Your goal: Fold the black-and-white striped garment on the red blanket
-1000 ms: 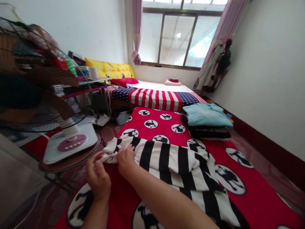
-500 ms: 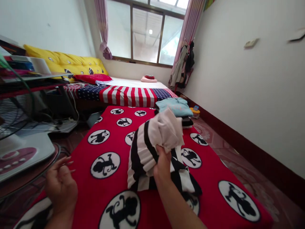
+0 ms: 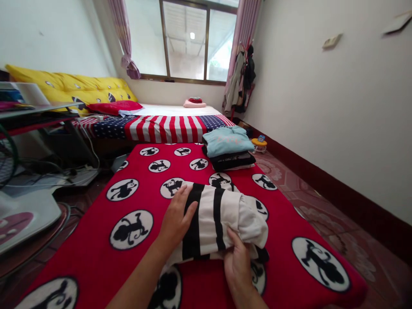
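Observation:
A black-and-white striped garment (image 3: 209, 216) lies folded on the red bed cover (image 3: 96, 240), its white end bunched toward the right. Flat on its left end rests my left hand (image 3: 177, 216), fingers extended over the stripes. My right hand (image 3: 238, 262) grips the lower right edge near the white bunched part, thumb on top and the other fingers hidden underneath. Beyond the garment stands a stack of folded clothes, with a light blue sweatshirt (image 3: 227, 140) on top and black pieces (image 3: 231, 161) below.
At the left are a desk (image 3: 38, 110) and a white plastic appliance (image 3: 28, 210). Another bed with a striped, starred cover (image 3: 167, 128) stands under the window. A white wall (image 3: 315, 107) runs along the right, and clothes hang on a rack (image 3: 240, 81) in the corner.
The garment has gone from partly lifted in my right hand to lying folded on the bed. My left hand has moved right, from beside the bed onto the garment. The view has shifted slightly.

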`<control>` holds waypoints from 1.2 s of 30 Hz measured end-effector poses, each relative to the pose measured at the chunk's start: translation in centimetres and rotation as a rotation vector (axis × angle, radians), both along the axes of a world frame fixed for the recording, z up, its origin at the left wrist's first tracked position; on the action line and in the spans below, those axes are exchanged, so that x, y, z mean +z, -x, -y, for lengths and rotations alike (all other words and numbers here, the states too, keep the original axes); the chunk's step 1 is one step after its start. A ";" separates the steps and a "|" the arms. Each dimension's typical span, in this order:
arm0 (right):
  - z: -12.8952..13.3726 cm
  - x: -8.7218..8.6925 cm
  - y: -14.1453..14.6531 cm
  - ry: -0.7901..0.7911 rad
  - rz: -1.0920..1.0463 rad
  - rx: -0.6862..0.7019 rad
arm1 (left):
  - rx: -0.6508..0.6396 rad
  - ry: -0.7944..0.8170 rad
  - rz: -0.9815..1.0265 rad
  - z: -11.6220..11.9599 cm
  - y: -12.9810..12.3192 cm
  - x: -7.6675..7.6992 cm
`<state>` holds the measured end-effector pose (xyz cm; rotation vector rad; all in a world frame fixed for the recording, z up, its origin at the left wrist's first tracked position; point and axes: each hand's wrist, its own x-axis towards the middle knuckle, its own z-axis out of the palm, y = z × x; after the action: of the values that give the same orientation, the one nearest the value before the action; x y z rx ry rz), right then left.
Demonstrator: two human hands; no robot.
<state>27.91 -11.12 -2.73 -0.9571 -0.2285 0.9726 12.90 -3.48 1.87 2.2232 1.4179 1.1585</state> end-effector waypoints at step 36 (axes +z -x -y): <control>-11.3 4.9 -11.6 0.062 1.737 0.284 | 0.151 0.108 -0.224 -2.4 -2.0 -1.9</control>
<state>39.54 0.16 2.15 -1.6370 -1.8085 0.1262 14.85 -1.04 -0.02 2.2592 1.7181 0.8724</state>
